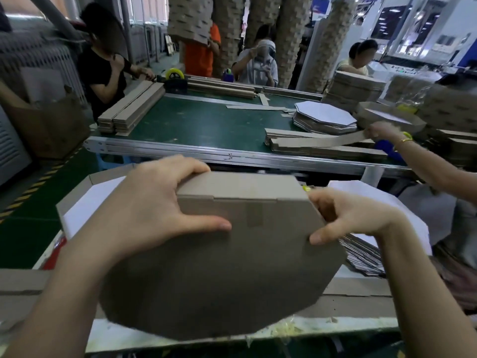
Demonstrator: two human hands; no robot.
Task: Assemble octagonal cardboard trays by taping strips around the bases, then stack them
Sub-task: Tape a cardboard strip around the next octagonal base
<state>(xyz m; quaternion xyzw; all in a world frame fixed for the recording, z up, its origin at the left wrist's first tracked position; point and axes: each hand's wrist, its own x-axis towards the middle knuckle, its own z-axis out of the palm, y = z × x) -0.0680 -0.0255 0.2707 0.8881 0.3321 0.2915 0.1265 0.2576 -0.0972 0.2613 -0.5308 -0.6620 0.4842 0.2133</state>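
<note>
**Tray at centre, stacks on either side**

The tray is held bottom-up over the near desk. The left hand is on its far-left wall and the right hand on its far-right corner. Behind it to the left lies a second tray, and to its right a stack of flat bases. Beyond stands a far desk. On it are bundled strips at the left, a tape dispenser at the back edge and a pile of bases at the right, with more strips before that pile.
</note>
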